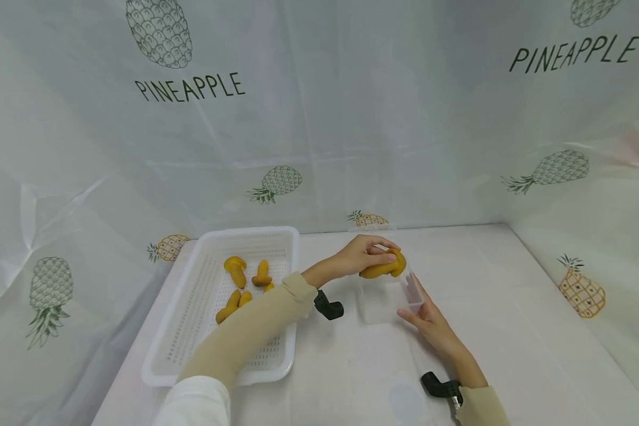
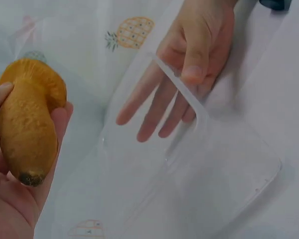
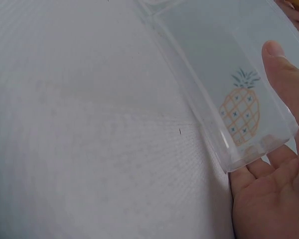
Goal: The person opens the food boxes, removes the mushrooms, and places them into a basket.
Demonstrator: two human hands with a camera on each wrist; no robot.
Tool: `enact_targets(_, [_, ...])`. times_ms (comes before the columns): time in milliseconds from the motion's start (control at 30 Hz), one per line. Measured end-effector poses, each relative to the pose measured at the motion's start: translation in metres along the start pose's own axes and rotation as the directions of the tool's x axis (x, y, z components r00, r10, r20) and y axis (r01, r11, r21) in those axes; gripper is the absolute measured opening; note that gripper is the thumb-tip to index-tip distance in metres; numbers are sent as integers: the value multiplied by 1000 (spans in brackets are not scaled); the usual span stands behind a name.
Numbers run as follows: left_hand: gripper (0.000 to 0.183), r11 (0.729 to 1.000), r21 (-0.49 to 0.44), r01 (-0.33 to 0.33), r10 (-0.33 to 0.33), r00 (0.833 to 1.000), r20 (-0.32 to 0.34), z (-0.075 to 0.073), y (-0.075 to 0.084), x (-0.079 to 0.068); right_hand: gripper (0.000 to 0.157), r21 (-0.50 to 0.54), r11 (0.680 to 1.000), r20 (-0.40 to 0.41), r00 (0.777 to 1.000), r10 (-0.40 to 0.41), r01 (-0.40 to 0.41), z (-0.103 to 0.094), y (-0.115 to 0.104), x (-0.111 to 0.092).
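My left hand [image 1: 364,255] grips a yellow-brown mushroom [image 2: 27,117] with a thick stem and a dark stem end. It is held above a clear plastic box [image 1: 378,302] on the table. At the box's right end is my right hand [image 1: 431,325]. Its straight, spread fingers show through the clear wall in the left wrist view, and the thumb [image 3: 284,74] lies on the near side. To the left, several more mushrooms [image 1: 236,271] lie in a white perforated basket [image 1: 294,254], partly hidden by the left sleeve.
A white cloth [image 1: 511,331] covers the table. Behind it hangs a pale curtain [image 1: 383,118] printed with pineapples. Black wrist devices [image 1: 328,306] sit near both wrists. The basket takes up the table's left side, beneath the left forearm.
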State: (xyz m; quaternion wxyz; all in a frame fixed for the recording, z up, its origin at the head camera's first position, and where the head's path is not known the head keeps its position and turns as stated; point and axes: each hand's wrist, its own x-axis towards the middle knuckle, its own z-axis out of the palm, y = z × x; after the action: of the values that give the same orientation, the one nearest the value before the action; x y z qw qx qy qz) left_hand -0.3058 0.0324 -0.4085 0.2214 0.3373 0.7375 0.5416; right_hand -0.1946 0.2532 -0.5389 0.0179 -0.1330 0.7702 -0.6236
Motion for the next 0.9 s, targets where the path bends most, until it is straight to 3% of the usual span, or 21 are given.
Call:
enact_targets(300, [33, 996, -79, 49, -58, 992, -113, -10, 6, -24, 91, 36, 999, 12, 1000, -10, 9, -1, 1, -1])
enact_targets(533, [35, 984, -157, 89, -115, 979, -167, -39, 13, -62, 91, 74, 996, 30, 998, -46, 44, 0, 4, -1])
enact_targets(700, [38, 980, -174, 94, -135, 960, -244, -65, 14, -90, 91, 69, 997, 29, 999, -42, 40, -1, 4, -1])
enact_targets(900, [37, 974, -187, 131, -188, 925, -330, -89, 12, -123, 91, 70, 996, 35, 998, -54, 51, 0, 3, -1])
